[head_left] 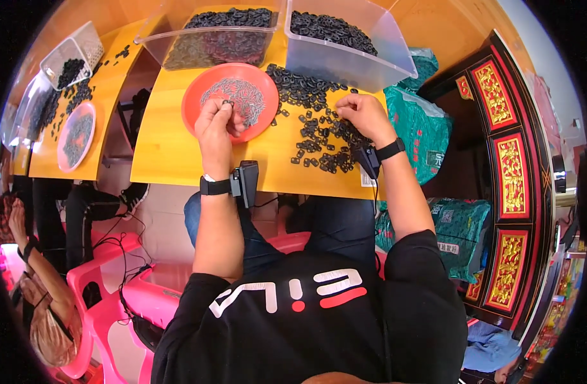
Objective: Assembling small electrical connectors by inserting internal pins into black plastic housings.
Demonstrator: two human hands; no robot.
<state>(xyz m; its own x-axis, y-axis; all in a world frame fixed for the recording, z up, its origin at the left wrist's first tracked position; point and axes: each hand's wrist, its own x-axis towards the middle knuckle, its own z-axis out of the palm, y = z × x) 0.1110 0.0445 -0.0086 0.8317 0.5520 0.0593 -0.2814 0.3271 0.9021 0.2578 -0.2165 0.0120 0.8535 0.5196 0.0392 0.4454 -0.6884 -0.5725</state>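
Observation:
My left hand [215,125] is closed over the near part of a red round bowl [192,89]. Thumb and fingertips pinch a small black plastic piece [228,102]. Many small silvery metal pins [249,99] lie in the bowl below. To the right, my right hand [367,118] hovers at the edge of a spread of small black oblong pieces with holes [313,134]. Its thumb and forefinger are pressed together, and whatever they hold is too small to make out. Both wrists wear black straps with a small dark device.
Two clear plastic bins [396,67] full of black pieces stand along the back of the yellow table [159,153]. Green bags [421,128] crowd its right side. On the left, another table carries a pink bowl [90,153] and white basket [92,41]; a person sits near it.

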